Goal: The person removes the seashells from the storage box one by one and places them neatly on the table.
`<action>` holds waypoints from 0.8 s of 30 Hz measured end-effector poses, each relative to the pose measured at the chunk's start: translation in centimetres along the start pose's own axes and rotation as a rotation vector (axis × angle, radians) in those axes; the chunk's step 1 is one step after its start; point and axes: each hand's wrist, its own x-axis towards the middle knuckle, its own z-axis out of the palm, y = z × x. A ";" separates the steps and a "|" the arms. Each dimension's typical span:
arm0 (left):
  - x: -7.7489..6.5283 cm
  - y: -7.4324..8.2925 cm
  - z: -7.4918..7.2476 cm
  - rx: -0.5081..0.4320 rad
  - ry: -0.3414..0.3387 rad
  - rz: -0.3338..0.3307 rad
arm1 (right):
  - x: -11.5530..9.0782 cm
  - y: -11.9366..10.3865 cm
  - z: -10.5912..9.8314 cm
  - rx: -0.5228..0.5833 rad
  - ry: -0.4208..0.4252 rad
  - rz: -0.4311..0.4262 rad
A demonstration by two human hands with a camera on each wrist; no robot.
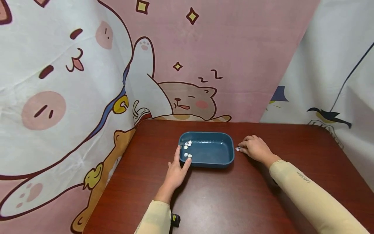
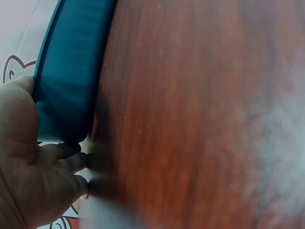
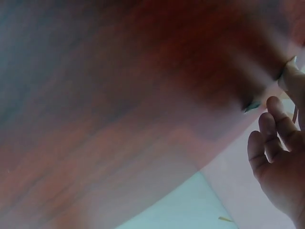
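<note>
A blue rectangular tray [image 1: 208,153] stands on the table, with several small white, pebble-like pieces [image 1: 186,147] inside at its left end. My left hand [image 1: 175,173] grips the tray's left end, thumb at the near rim and fingers round the corner. The left wrist view shows that hand [image 2: 35,162] against the tray's outer wall [image 2: 71,71]. Just beyond the right end, my right hand [image 1: 257,149] pinches a small whitish, flat piece [image 1: 238,149] low over the tabletop. In the right wrist view the hand [image 3: 281,157] sits at the edge, and the piece is mostly hidden.
The dark red-brown wooden table [image 1: 222,201] reflects light near its front. A cloth printed with cartoon animals [image 1: 187,100] hangs behind its back edge and along the left side. White cloth [image 1: 336,65] hangs on the right.
</note>
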 end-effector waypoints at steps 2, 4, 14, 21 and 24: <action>0.0 0.0 0.1 -0.001 0.000 -0.004 | -0.1 0.0 0.1 0.001 0.021 -0.015; -0.1 0.1 0.1 -0.007 0.002 -0.011 | -0.2 0.2 0.1 0.002 0.047 -0.030; 0.0 0.1 0.0 -0.018 0.006 -0.003 | -1.2 1.5 0.0 0.027 0.125 -0.073; 0.0 0.1 0.1 -0.018 0.009 0.004 | -1.2 1.5 0.0 0.046 0.119 -0.070; 0.0 0.1 0.2 -0.019 0.009 0.001 | -1.1 1.3 0.2 0.031 0.107 -0.048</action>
